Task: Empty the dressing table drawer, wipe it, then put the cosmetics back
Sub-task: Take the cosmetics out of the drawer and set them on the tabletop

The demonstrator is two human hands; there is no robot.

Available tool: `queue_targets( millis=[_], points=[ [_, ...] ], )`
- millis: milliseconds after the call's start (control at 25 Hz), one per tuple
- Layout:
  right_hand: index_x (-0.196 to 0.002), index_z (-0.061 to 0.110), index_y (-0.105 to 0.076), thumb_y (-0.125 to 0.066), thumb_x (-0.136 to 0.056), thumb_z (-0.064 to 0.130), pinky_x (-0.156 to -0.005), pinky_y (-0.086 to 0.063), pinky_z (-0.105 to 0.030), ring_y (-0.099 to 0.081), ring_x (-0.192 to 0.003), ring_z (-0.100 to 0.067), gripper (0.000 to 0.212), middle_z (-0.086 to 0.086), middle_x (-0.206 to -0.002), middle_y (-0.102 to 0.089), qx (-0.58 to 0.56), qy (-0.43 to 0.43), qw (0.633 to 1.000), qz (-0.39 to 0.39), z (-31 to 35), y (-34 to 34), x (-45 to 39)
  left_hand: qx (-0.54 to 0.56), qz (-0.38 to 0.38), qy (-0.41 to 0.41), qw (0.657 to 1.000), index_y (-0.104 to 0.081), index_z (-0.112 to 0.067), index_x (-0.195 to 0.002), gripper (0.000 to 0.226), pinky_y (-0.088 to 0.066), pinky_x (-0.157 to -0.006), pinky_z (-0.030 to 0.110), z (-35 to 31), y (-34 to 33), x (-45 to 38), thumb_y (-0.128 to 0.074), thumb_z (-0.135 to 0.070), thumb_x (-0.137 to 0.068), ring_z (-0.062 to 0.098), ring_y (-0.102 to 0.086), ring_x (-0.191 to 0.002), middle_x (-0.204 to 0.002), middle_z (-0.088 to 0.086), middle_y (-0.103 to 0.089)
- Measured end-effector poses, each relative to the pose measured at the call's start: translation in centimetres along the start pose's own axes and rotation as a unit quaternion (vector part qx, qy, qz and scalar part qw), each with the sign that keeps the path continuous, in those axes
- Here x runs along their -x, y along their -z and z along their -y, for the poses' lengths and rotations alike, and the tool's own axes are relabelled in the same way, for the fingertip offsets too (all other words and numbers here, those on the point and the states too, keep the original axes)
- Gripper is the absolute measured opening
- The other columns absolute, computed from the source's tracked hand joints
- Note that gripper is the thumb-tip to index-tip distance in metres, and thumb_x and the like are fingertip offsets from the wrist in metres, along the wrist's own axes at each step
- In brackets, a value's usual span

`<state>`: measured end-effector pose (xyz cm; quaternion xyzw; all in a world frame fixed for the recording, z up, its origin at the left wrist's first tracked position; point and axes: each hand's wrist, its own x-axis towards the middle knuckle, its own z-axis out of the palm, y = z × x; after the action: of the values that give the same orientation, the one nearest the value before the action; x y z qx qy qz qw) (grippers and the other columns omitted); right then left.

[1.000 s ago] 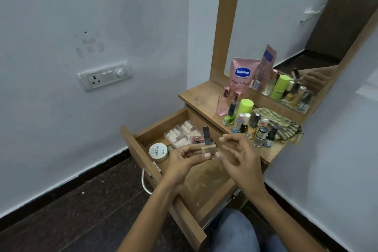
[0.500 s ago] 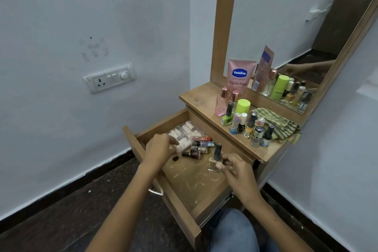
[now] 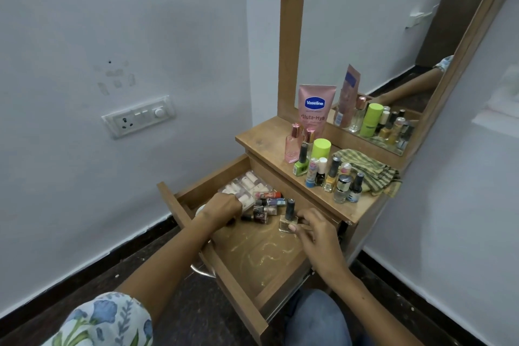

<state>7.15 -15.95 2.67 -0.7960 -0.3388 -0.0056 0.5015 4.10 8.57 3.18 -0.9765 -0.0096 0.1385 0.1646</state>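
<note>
The wooden drawer (image 3: 224, 270) stands pulled out. Its bare floor shows pale scratch marks. My right hand (image 3: 314, 233) pinches the base of a clear nail polish bottle (image 3: 288, 218) with a dark cap, which stands upright on the drawer floor. My left hand (image 3: 222, 209) reaches into the back left, fingers curled down beside several small nail polish bottles (image 3: 262, 209) lying flat. What its fingers touch is hidden. A clear box of pale sticks (image 3: 247, 187) lies behind them, and a white jar (image 3: 200, 209) peeks out under my left wrist.
On the table top (image 3: 261, 137) stand a pink Vaseline tube (image 3: 315, 109), a pink perfume bottle (image 3: 293, 146), a green-capped bottle (image 3: 321, 149), several nail polishes (image 3: 332, 177) and a striped cloth (image 3: 368, 170). A mirror (image 3: 393, 36) rises behind them. White walls close in on both sides.
The clear bottle, held in both hands above the drawer a second ago, now stands on its floor in my right hand. My left hand has moved left to the lying bottles.
</note>
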Motion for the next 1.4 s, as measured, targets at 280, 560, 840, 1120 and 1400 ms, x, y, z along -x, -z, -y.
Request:
queue_targets(
  millis=[280, 560, 840, 1120, 1400],
  points=[
    [-0.106, 0.005, -0.062, -0.061, -0.09, 0.001, -0.081, -0.054, -0.03, -0.06, -0.096, -0.01, 0.017, -0.001, -0.105, -0.058, 0.01, 0.023, 0.994, -0.108, 0.2, 3.3, 1.5, 0.258, -0.234, 0.065, 0.935, -0.07, -0.022, -0.103, 0.017, -0.046, -0.073, 0.023, -1.8, 2.0, 2.9, -0.064, -0.019, -0.087, 0.01, -0.062, -0.091, -0.101, -0.007, -0.07],
    [-0.112, 0.0, -0.06, -0.062, -0.088, 0.001, -0.082, -0.057, -0.043, -0.064, -0.096, -0.022, 0.025, 0.0, -0.108, -0.055, 0.048, -0.015, 0.973, -0.224, -1.0, 7.5, 1.4, 0.611, -0.411, 0.074, 0.672, -0.072, -0.018, -0.093, 0.019, -0.047, -0.062, 0.005, -9.2, 8.9, 3.1, -0.078, -0.015, -0.075, -0.01, -0.064, -0.076, -0.081, -0.019, -0.068],
    [-0.111, 0.002, -0.062, -0.065, -0.088, 0.007, -0.075, -0.057, -0.045, -0.064, -0.091, -0.022, 0.023, -0.002, -0.108, -0.056, 0.079, -0.047, 0.968, -0.234, -2.1, 6.9, 0.2, 0.596, -0.436, 0.13, 0.662, -0.072, -0.013, -0.105, 0.033, -0.045, -0.07, 0.002, -13.9, 10.6, -0.2, -0.08, -0.019, -0.074, -0.006, -0.061, -0.079, -0.095, -0.011, -0.068],
    [-0.095, 0.01, -0.06, -0.071, -0.084, 0.012, -0.067, -0.058, -0.038, -0.061, -0.081, -0.012, 0.016, 0.002, -0.093, -0.057, 0.068, -0.044, 0.962, -0.261, -2.3, 6.9, -0.5, 0.611, -0.453, 0.143, 0.633, -0.073, -0.016, -0.095, 0.021, -0.056, -0.075, 0.024, -16.0, 10.4, -1.5, -0.079, -0.014, -0.075, 0.0, -0.065, -0.084, -0.09, -0.007, -0.071],
    [-0.099, 0.012, -0.062, -0.074, -0.083, 0.019, -0.068, -0.052, -0.022, -0.057, -0.083, -0.006, 0.021, 0.004, -0.1, -0.058, 0.122, -0.031, 0.955, -0.27, -1.5, 7.3, 0.0, 0.602, -0.42, 0.124, 0.667, -0.071, -0.02, -0.1, 0.023, -0.051, -0.07, 0.01, -16.1, 9.4, 0.0, -0.077, -0.022, -0.078, -0.009, -0.062, -0.079, -0.091, -0.012, -0.07]
  ],
)
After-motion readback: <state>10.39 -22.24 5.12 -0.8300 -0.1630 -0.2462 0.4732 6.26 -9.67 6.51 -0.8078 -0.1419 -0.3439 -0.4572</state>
